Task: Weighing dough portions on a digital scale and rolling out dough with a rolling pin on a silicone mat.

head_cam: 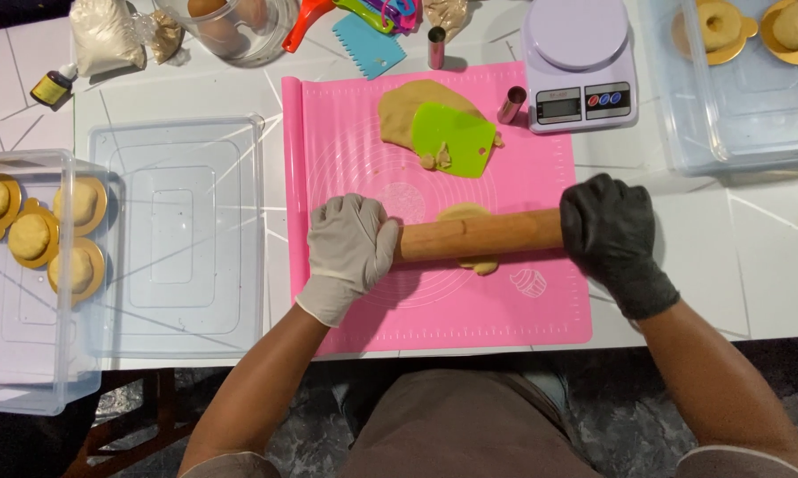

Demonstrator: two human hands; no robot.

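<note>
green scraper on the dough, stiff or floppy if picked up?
The scraper looks thin and flat, so probably light and somewhat bendy. It rests on the dough slab with bits stuck at its edge, so it may cling slightly when lifted.

Bright, even overhead light, sharp focus

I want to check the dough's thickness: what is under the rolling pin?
A small piece of dough lies under the rolling pin on the pink mat. Only its edges show above and below; its middle is covered.
</note>
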